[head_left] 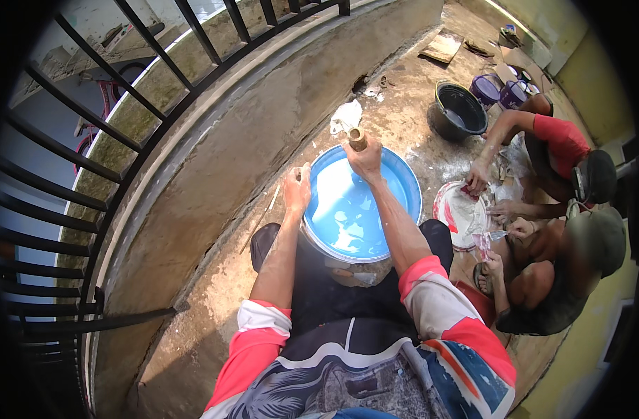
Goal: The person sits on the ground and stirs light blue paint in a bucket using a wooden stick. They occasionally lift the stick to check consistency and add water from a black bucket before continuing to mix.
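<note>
- A rough concrete floor (403, 91) is bounded, to the left of the paint bucket (416, 183), by one low concrete wall (187, 181), topped by one curved black metal railing (117, 164).
- One paint bucket, wide and round, is set between two dark-trousered knees; it is filled with glossy light-blue paint (344, 213).
- One thick round rod (357, 139) is held over the bucket's far rim, its upper end raised toward the camera; its lower end cannot be made out.
- The right hand (365, 162) is wrapped around that rod just below its top, the forearm being stretched forward across the bucket's right side.
- The left hand (297, 188) is placed at the bucket's left rim, fingers partly bent and pointed away from the body; whether the rim is gripped cannot be told.
- One crumpled white sheet (345, 117) is seen just beyond the bucket, and one thin stick (260, 220) is laid to its left.
- To the bucket's right, one red-and-white round lid (449, 216) is attended by two crouching co-workers (567, 143).
- Beyond the bucket, to the right, one black bucket (458, 115) is stood near two purple pails (485, 89).
</note>
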`<control>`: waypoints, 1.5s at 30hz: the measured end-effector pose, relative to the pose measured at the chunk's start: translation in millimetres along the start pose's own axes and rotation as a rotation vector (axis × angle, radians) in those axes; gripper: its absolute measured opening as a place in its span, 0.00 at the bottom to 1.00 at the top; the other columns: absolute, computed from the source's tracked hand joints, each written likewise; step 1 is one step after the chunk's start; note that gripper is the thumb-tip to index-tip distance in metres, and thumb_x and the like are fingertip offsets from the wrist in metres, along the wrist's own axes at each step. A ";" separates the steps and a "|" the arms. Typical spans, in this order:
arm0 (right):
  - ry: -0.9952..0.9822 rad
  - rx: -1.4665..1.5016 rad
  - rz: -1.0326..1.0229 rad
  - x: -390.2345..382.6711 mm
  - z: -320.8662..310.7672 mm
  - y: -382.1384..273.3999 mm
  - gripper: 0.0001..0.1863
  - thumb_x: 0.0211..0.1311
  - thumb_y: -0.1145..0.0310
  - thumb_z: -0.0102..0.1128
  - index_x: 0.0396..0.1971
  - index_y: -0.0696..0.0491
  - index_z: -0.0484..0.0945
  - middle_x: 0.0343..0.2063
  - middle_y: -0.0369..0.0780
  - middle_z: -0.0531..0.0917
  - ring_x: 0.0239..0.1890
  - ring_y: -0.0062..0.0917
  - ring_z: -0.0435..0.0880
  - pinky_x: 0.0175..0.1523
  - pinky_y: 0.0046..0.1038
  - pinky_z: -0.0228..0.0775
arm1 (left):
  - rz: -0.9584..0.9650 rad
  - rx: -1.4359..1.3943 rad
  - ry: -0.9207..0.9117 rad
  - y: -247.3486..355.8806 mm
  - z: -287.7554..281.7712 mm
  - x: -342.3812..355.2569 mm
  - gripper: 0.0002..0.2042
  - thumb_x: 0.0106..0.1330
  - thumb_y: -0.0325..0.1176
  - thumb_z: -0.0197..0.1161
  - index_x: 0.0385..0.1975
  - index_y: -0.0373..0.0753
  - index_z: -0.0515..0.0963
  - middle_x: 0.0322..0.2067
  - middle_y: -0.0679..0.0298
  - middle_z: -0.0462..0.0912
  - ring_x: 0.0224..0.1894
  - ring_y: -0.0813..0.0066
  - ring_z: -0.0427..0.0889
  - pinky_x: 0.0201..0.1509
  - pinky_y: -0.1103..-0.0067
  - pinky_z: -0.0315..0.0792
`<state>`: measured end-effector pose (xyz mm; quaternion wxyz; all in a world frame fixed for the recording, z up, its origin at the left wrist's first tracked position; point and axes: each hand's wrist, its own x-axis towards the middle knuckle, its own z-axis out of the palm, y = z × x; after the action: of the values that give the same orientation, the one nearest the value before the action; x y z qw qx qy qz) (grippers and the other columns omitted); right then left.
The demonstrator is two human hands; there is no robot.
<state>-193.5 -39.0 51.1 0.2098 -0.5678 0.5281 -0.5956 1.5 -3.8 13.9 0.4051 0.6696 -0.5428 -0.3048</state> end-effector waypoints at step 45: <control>-0.058 0.021 0.157 -13.1 -62.4 29.3 0.09 0.53 0.69 0.69 0.25 0.58 0.78 0.17 0.35 0.79 0.21 0.21 0.77 0.29 0.29 0.69 | 0.014 0.031 -0.034 -0.6 3.7 0.4 0.26 0.73 0.50 0.56 0.35 0.26 0.79 0.35 0.37 0.82 0.41 0.43 0.82 0.47 0.59 0.71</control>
<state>-256.3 -13.9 32.4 0.2769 -0.5393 0.5582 -0.5664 -1.2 -4.9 11.6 0.3873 0.6668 -0.5590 -0.3048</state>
